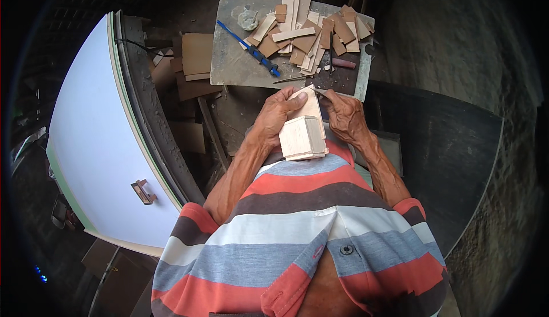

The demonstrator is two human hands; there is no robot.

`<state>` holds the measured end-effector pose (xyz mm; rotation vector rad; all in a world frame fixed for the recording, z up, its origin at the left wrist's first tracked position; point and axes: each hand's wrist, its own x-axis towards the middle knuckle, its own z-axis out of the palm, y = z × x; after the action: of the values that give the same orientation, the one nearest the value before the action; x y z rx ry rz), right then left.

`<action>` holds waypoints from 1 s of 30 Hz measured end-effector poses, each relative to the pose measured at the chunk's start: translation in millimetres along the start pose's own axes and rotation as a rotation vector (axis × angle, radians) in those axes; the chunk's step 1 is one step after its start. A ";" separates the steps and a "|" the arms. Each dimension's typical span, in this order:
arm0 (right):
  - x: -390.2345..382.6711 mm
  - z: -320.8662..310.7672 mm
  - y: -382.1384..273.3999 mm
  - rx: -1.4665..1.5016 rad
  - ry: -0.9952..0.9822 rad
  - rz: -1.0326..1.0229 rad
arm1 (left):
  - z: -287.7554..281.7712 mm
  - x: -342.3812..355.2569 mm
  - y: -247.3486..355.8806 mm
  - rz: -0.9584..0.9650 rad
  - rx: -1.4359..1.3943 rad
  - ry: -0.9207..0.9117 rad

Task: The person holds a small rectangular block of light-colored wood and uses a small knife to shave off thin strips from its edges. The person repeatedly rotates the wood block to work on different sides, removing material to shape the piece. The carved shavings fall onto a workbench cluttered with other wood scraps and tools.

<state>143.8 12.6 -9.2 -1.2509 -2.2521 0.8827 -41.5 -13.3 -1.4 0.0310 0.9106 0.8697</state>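
Head view: pinching a pale wooden box (296, 138) just nearside of the worktable (230, 60) with the left hand (277, 114); clasping a thin dark tool (320, 92) in the right hand (345, 116), likewise nearside.

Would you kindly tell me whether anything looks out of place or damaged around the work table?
Mainly the loose wooden pieces on the table: they lie jumbled at crossing angles, some overlapping, which looks untidy. No clear damage shows on the boxy wooden piece in the left hand.
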 end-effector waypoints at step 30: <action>-2.9 16.6 17.0 -0.268 0.235 -0.138 | 3.8 1.2 -0.9 0.038 0.056 -0.043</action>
<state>145.1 11.5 -33.0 -1.2197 -2.2832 0.3712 -37.9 -11.9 -0.1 0.1155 0.8959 0.8760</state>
